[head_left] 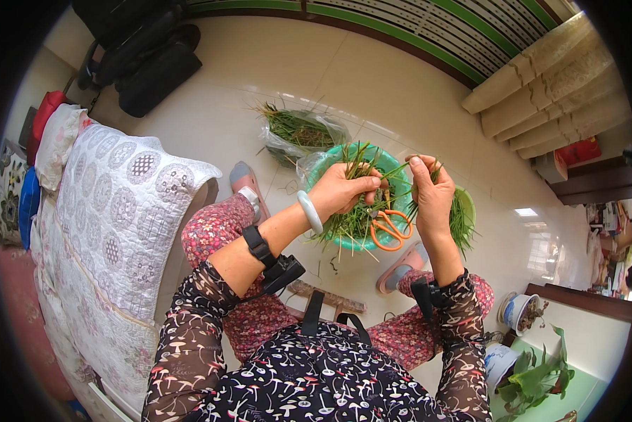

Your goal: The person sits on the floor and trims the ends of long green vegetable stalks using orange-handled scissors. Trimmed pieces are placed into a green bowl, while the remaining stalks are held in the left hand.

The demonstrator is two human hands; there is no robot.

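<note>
My left hand (342, 190), with a pale bangle on the wrist, grips a bunch of thin grass-like greens (359, 158) above a green plastic basin (383, 154). To its right, my right hand (433, 192) has thumb and fingers closed on several green stalks (399, 172) that stretch between the two hands. More loose greens lie in the basin. Orange-handled scissors (391, 230) rest on them near the front rim, their blades partly hidden. Partly behind my right hand stands a light-green container (471, 203) with long greens (459, 224) hanging over its edge.
Beyond the basin, a clear plastic bag (337, 128) holds more greens. A quilt-covered bed or seat (121, 195) is at left, a black chair (152, 79) at upper left. Potted plants (532, 369) stand at lower right; a curtain (548, 84) hangs at upper right.
</note>
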